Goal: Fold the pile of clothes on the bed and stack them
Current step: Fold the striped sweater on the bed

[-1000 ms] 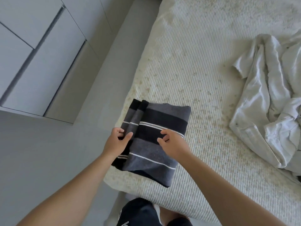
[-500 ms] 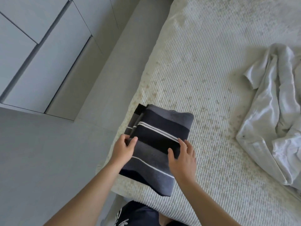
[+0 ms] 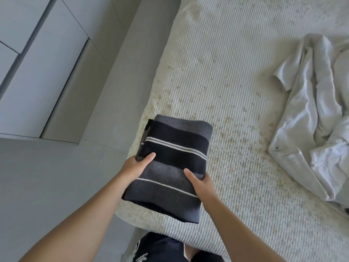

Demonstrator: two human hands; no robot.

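A folded dark garment (image 3: pixel 171 159) with grey bands and thin white stripes lies at the near left corner of the bed (image 3: pixel 236 76). My left hand (image 3: pixel 135 166) grips its left edge, thumb on top and fingers tucked under the fabric. My right hand (image 3: pixel 201 183) grips the right edge the same way, thumb on top. A crumpled white shirt (image 3: pixel 313 118) lies unfolded on the right side of the bed, partly cut off by the frame edge.
The bed has a ribbed cream cover with tan speckles. A grey floor strip (image 3: pixel 117 76) runs along its left side, with pale cabinet fronts (image 3: pixel 37 69) beyond. My dark shorts (image 3: pixel 160 248) show at the bottom edge.
Both hands went from resting on top of the folded striped garment to gripping its left and right edges. The garment now looks squarer and tidier.
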